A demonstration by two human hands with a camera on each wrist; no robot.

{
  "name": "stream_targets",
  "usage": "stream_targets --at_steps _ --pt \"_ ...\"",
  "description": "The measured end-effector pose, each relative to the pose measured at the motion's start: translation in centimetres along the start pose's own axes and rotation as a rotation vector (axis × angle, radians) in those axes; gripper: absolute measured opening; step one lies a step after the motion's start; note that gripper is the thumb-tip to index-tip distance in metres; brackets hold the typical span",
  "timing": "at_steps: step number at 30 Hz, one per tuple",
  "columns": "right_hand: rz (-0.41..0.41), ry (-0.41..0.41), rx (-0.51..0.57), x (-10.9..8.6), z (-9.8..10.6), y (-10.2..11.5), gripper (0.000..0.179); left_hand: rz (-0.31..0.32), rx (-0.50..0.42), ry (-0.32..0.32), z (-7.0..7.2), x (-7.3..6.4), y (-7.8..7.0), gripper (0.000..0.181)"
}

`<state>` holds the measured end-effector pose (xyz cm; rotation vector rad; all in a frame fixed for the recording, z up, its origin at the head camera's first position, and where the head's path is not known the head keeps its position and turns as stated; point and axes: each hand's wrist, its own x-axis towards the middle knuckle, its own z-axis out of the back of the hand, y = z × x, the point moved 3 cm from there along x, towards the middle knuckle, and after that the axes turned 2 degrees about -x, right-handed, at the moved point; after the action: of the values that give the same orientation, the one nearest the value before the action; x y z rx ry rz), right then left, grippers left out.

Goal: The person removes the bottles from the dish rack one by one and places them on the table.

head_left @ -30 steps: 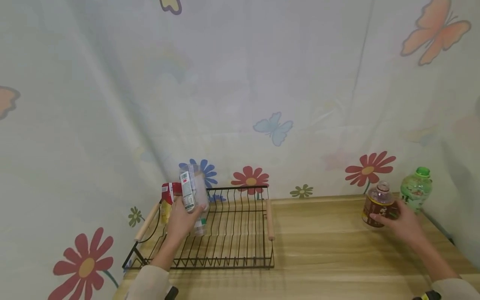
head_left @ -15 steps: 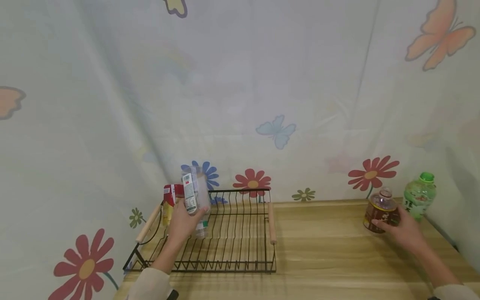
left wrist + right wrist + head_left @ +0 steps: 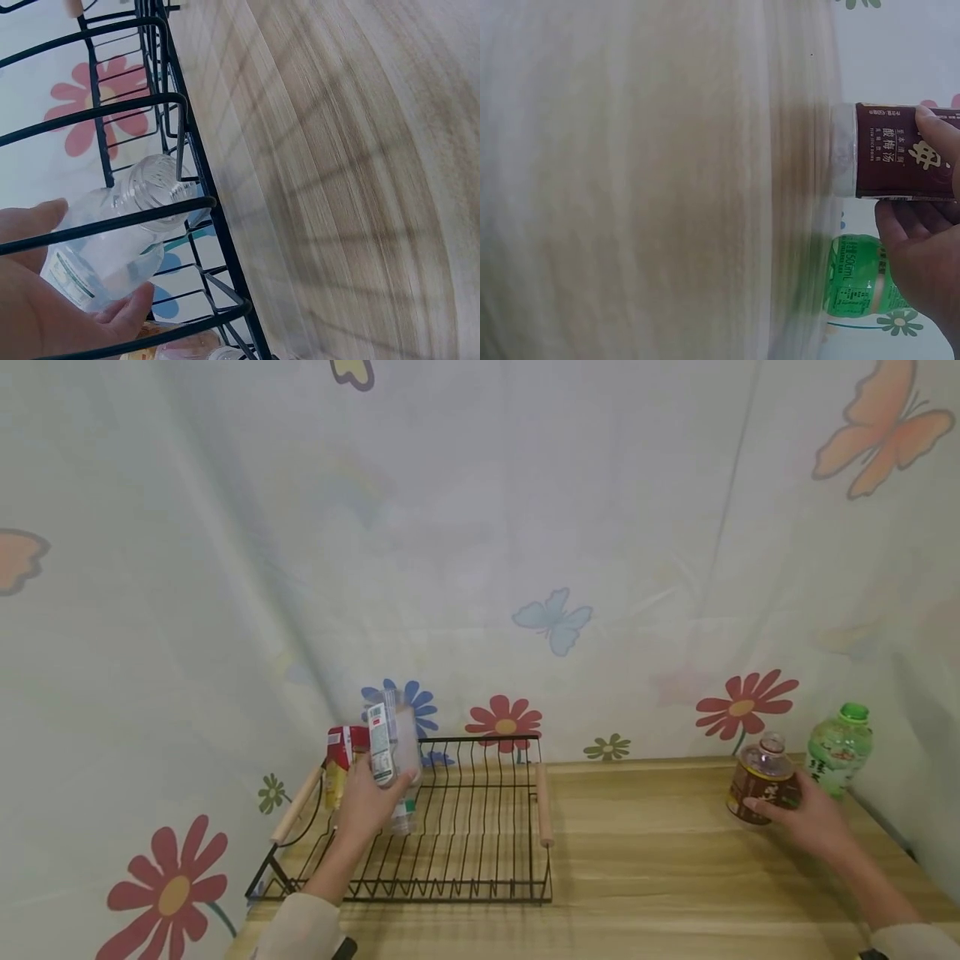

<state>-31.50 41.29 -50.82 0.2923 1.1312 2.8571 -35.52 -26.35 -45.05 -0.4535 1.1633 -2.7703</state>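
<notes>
**Both hands gripping bottles: clear one over rack at 7, dark-label one at 4**

Clock as per head view. Left hand [image 3: 367,802], 7 o'clock: fingers and thumb round a clear bottle [image 3: 405,743] with a white label strip, bottle slightly tilted above the black wire rack [image 3: 480,738]. Rack is on the desk [image 3: 637,835], at 6–7, wooden handles [image 3: 543,802] on its sides. Red-and-yellow item [image 3: 345,747] just beside the clear bottle, on its 9 o'clock side, partly behind the hand.

Right hand [image 3: 810,814], 4 o'clock: grips a bottle with a dark maroon label [image 3: 759,785], roughly upright, mouth up. Contact between its base and the desk: can't tell. Green bottle [image 3: 838,752] is near, at 2 o'clock from the maroon-label one, lower part partly behind the hand. Pale backdrop [image 3: 480,510] at 12, printed with flowers and butterflies.
</notes>
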Motion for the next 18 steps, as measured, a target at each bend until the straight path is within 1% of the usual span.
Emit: stream_targets --at_steps 7,12,13,16,18 --pt "-0.004 0.011 -0.009 -0.09 0.18 0.44 0.099 -0.029 -0.056 0.045 -0.09 -0.09 -0.40 0.092" --pt "0.000 0.005 -0.002 -0.13 0.08 0.31 0.100 -0.049 -0.076 0.045 -0.34 -0.05 -0.35 0.097" --pt "0.004 0.002 0.001 -0.15 0.03 0.31 0.101 -0.053 -0.073 0.047 -0.36 -0.02 -0.34 0.099" --pt "0.022 -0.011 0.016 -0.17 -0.11 0.30 0.100 -0.040 -0.053 0.057 -0.40 0.02 -0.33 0.104" --pt "0.033 -0.015 0.028 -0.17 -0.20 0.28 0.100 -0.037 -0.034 0.059 -0.34 0.02 -0.43 0.103"
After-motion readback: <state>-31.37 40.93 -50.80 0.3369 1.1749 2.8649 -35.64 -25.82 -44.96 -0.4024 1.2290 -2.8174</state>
